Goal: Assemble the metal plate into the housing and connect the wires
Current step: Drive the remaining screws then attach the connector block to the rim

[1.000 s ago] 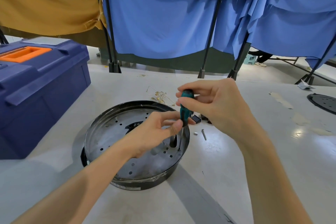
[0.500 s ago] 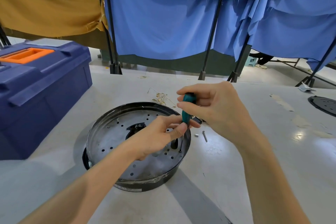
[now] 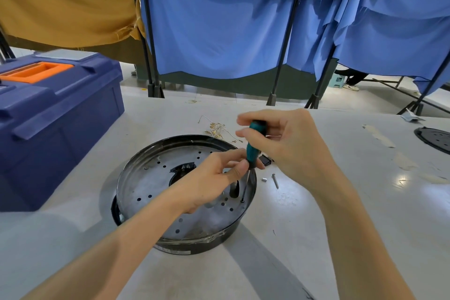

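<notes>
Head view: noted perforated metal plate seated in black housing on table, directly beneath both hands. Found right hand curled round top of screwdriver handle, left hand pinching its lower end, tip planted near plate's right rim. Logged wires just beyond housing.

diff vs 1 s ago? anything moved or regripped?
Barely anything. The right hand has shifted its fingers slightly atop the screwdriver, blurred now, probably mid-twist. No regrip or release. The left hand still pinches the handle's lower end, tip still on the metal plate near its right rim; housing and loose screw unmoved.
</notes>
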